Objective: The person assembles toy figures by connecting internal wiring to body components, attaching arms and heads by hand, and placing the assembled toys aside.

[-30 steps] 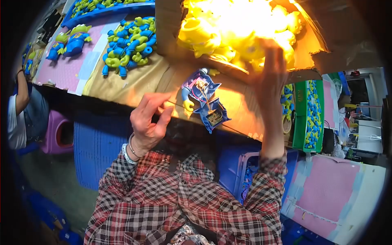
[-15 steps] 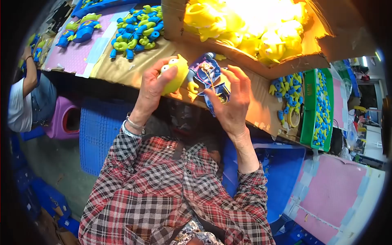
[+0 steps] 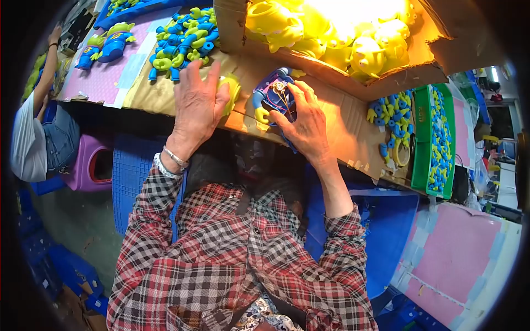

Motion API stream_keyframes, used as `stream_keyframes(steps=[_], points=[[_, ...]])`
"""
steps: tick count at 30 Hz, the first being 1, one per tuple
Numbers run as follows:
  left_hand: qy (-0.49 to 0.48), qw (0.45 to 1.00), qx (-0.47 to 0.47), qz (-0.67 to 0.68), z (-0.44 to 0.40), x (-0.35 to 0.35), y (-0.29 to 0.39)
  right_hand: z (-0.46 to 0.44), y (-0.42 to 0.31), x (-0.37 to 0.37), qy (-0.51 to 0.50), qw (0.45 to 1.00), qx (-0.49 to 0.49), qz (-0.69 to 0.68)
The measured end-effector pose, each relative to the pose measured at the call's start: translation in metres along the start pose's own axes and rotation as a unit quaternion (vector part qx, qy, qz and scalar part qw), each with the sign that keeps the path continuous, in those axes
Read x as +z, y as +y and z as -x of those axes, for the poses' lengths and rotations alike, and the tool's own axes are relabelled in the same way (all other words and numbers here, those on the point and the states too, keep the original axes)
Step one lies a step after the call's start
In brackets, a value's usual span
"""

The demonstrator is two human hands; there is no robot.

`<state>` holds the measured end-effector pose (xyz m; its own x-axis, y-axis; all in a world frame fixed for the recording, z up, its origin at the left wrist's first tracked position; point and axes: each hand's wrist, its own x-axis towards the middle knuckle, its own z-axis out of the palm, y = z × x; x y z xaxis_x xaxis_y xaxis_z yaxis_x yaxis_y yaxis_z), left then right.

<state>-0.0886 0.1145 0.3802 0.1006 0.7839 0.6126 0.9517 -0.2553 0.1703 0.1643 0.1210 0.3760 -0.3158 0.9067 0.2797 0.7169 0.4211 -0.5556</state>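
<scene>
My left hand point(image 3: 197, 102) is open over the table edge, fingers spread, beside a yellow toy head point(image 3: 231, 94) that lies on the cardboard. My right hand point(image 3: 307, 122) is closed on the right side of an opened blue toy body point(image 3: 266, 98). That body has wires and a small round part inside, and a yellow-green hand on its lower left. My fingers hide part of its right half.
A cardboard box point(image 3: 408, 78) of yellow heads stands behind, brightly lit. Blue and green arm pieces point(image 3: 185, 41) are piled at the left, near two assembled toys point(image 3: 114, 45). At the right is a green tray point(image 3: 424, 138) of small parts. Another person's arm point(image 3: 48, 74) shows far left.
My right hand came from the box to the blue body. The yellow head, held in my left hand half a second ago, now lies on the cardboard, and that hand has opened.
</scene>
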Motion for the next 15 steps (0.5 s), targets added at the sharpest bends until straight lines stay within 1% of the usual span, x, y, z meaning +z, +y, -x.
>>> stream_keyframes(steps=[1, 3, 4, 7, 8, 9, 11, 12, 15], points=[[-0.045, 0.994, -0.034, 0.091, 0.000, 0.003, 0.000, -0.001, 0.000, -0.002, -0.007, 1.000, -0.003, -0.010], [-0.131, 0.950, -0.103, 0.266, 0.003, 0.014, -0.002, -0.004, 0.003, -0.007, -0.022, 0.999, -0.013, -0.032], [-0.110, 0.952, -0.056, 0.279, 0.001, 0.022, -0.003, -0.005, 0.005, -0.009, -0.031, 0.999, -0.028, -0.034], [-0.051, 0.970, -0.042, 0.234, 0.006, 0.026, 0.005, -0.004, 0.010, -0.013, -0.053, 0.996, -0.057, -0.036], [-0.043, 0.961, -0.064, 0.267, 0.004, 0.026, 0.007, -0.004, 0.009, -0.015, -0.060, 0.996, -0.059, -0.033], [-0.055, 0.939, -0.099, 0.326, 0.004, 0.031, 0.002, -0.004, 0.007, -0.015, -0.068, 0.995, -0.063, -0.031], [-0.078, 0.880, -0.168, 0.438, 0.002, 0.043, -0.010, -0.004, 0.007, -0.016, -0.072, 0.995, -0.074, -0.016], [-0.077, 0.881, -0.164, 0.438, 0.002, 0.049, -0.011, -0.004, 0.007, -0.016, -0.074, 0.994, -0.078, -0.008], [-0.066, 0.852, -0.211, 0.474, -0.007, 0.053, 0.010, -0.005, 0.007, -0.015, -0.070, 0.995, -0.067, -0.031]])
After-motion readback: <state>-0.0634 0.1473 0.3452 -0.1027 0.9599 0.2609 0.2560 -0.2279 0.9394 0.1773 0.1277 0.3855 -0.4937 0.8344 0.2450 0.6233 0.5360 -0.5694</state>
